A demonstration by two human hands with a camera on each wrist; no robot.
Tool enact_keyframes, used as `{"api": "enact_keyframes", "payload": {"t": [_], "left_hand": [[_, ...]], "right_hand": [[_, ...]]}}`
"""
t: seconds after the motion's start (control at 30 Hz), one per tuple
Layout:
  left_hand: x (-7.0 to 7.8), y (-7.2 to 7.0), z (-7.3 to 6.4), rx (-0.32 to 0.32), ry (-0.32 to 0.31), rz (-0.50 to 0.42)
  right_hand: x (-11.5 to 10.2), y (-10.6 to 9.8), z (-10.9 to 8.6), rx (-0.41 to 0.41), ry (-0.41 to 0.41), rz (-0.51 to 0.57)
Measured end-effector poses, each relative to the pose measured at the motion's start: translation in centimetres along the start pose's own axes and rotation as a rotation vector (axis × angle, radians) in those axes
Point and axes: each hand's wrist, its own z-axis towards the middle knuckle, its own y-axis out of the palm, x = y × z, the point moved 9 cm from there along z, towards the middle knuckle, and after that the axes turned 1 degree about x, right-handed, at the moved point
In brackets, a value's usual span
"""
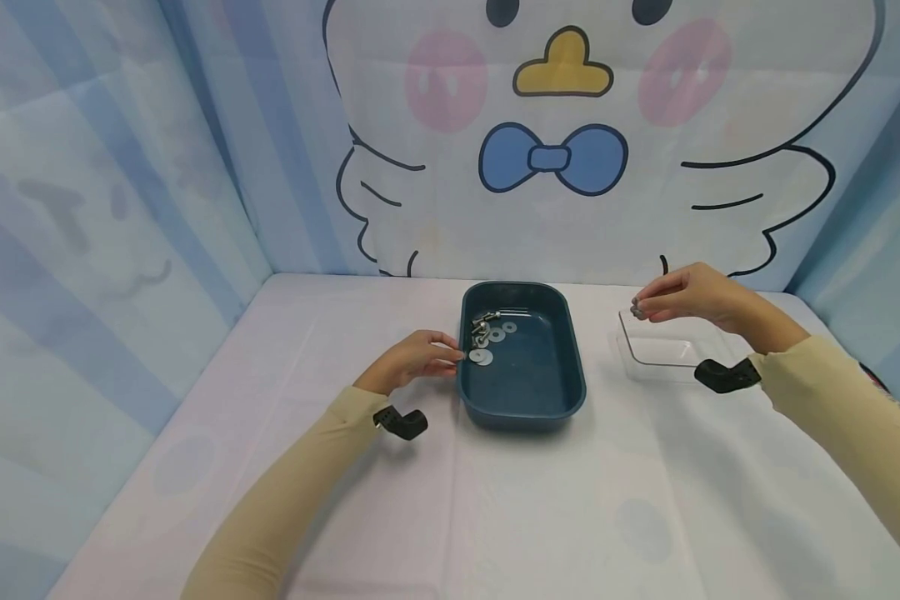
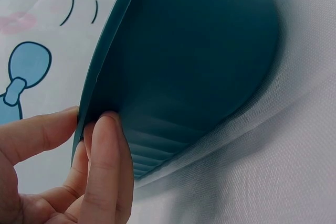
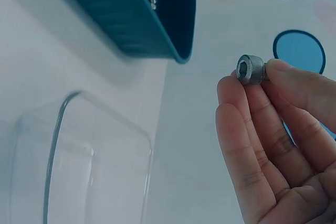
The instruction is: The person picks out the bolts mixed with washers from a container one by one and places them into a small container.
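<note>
The left forearm reaches forward and inward across the bench point(image 1: 390, 517), bringing the left hand point(image 1: 420, 358) to the left wall of a dark teal tray point(image 1: 528, 379). Thumb and fingers are bent around its rim, pinching it, with some fingertips against the outer wall. Inside, along that side, lie loose metal screws point(image 1: 482, 325) and flat washers point(image 1: 482, 357).

The right forearm slants in from the right edge, wrist arched and fingers pointing left and slightly down. The right hand point(image 1: 690, 296) is closed at the tips, pinching a socket-head cap screw point(image 3: 251, 70) between thumb and fingers, its hex recess facing outward. In the head view that screw appears at the far-left corner of a clear plastic box point(image 1: 663, 364), raised above the bench.
</note>
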Motion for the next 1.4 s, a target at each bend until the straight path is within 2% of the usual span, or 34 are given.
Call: {"api": "enact_keyframes", "payload": {"t": [0.17, 0.37, 0.63, 0.83, 1.07, 1.4], "left_hand": [[0.0, 0.0, 0.1, 0.005, -0.003, 0.006], [0.0, -0.1, 0.0, 0.007, 0.001, 0.004], [0.0, -0.1, -0.1, 0.009, -0.001, 0.008], [0.0, -0.1, -0.1, 0.005, 0.005, 0.011], [0.1, -0.1, -0.1, 0.009, 0.001, 0.002], [0.1, -0.1, -0.2, 0.002, 0.009, 0.006]], "right_hand": [[1.9, -1.1, 0.0, 0.005, 0.029, 0.044], [4.1, -2.2, -0.2, 0.032, 0.058, 0.042], [6.7, -2.7, 0.1, 0.045, 0.084, 0.068], [8.3, -2.6, 0.6, 0.046, 0.108, 0.112], [10.0, -1.9, 1.4, 0.034, 0.153, 0.089], [11.2, -0.1, 1.9, 0.0, 0.223, 0.086]]}}
